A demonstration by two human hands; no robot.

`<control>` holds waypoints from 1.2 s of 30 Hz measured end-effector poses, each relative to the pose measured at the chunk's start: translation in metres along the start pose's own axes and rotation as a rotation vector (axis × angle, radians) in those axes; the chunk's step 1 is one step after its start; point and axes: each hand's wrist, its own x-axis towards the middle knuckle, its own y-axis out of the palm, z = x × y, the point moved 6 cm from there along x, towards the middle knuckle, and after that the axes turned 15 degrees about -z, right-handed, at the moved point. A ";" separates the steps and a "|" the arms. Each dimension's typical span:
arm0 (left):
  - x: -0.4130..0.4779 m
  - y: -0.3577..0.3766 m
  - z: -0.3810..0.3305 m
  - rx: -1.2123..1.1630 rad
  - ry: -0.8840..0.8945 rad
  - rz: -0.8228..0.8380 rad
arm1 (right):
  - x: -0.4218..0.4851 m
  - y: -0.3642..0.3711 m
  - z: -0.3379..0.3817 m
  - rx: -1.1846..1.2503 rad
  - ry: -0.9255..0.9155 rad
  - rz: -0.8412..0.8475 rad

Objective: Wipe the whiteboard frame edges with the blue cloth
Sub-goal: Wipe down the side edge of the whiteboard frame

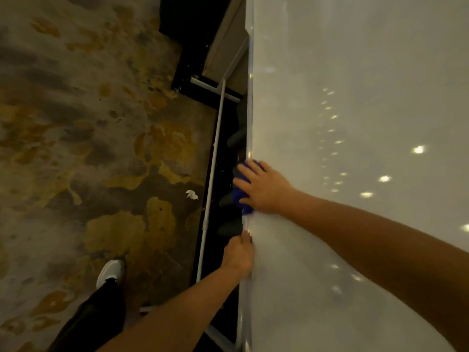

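Our right hand presses the blue cloth flat on the whiteboard frame edge, which runs long, straight away from us. Our left hand, nearer us, seems curled onto that edge, steadying the whiteboard.

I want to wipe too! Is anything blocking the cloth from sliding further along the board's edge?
Yes. The left hand grips the frame edge just below the blue cloth, which the right hand presses there. Above the cloth, nothing visible blocks the edge.
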 end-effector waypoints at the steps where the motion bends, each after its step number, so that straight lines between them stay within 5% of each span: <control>1: 0.000 0.001 0.000 -0.006 0.001 0.030 | 0.018 -0.004 -0.024 -0.023 0.103 -0.007; 4: 0.009 -0.001 -0.007 -0.011 0.027 0.110 | 0.055 -0.013 -0.055 0.072 0.301 -0.044; 10: 0.026 0.002 -0.024 -0.021 -0.012 0.168 | 0.026 0.007 -0.001 0.064 -0.146 0.073; 15: 0.041 0.010 -0.025 -0.043 -0.092 0.176 | 0.090 -0.005 -0.095 -0.011 0.222 -0.021; 20: 0.076 0.011 -0.071 -0.101 -0.162 0.237 | 0.069 0.007 -0.059 -0.021 0.144 -0.061; 27: 0.133 0.031 -0.152 -0.148 -0.102 0.307 | 0.165 0.004 -0.177 -0.073 0.387 -0.086; 33: 0.194 0.031 -0.231 -0.186 -0.207 0.271 | 0.174 0.030 -0.162 0.037 0.267 -0.035; 36: 0.193 0.041 -0.229 -0.151 -0.258 0.331 | 0.209 0.018 -0.219 -0.022 0.311 -0.060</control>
